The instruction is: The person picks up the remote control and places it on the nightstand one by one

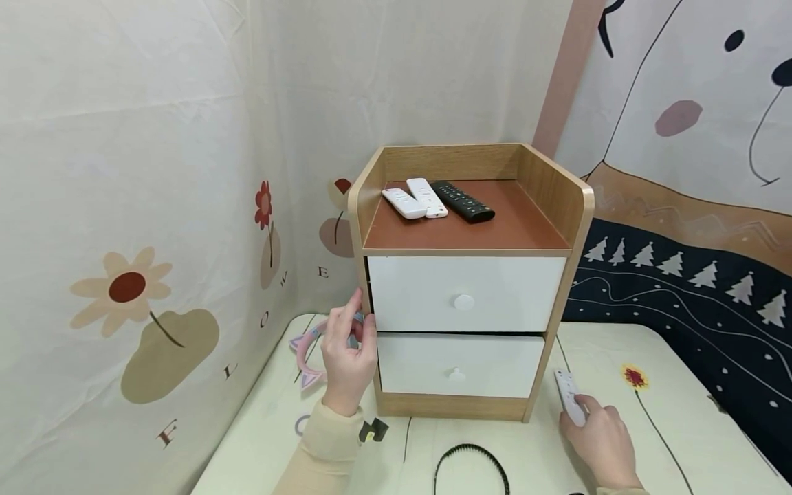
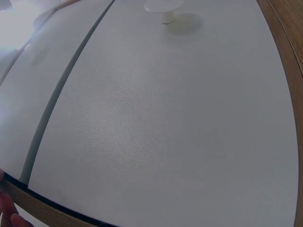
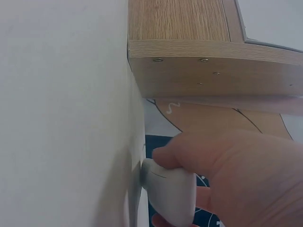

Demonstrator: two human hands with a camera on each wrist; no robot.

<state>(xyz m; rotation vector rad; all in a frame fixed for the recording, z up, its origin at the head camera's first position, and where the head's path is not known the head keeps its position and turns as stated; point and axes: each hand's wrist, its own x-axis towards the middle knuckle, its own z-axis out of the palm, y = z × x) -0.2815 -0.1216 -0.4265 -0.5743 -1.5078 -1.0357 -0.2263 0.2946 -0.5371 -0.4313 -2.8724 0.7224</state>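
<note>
A white remote control (image 1: 570, 397) is held in my right hand (image 1: 599, 440), low beside the cabinet's right side. In the right wrist view the thumb and fingers grip the remote's near end (image 3: 171, 191), and its other end is hidden. My left hand (image 1: 348, 361) touches the left side edge of a small wooden cabinet (image 1: 452, 407), level with the gap between its two white drawers. Only a few of its fingertips (image 2: 8, 205) show in the left wrist view. On the cabinet's brown top lie two white remotes (image 1: 403, 203) (image 1: 427, 197) and a black remote (image 1: 463, 202).
The upper drawer (image 1: 421, 292) and lower drawer (image 1: 421, 364) have round white knobs. A pink cat-ear headband (image 1: 303, 354) lies behind the left hand. Near the front are a black hair clip (image 1: 374, 430) and a black headband (image 1: 473, 447). Printed curtains (image 1: 185, 137) hang around the table.
</note>
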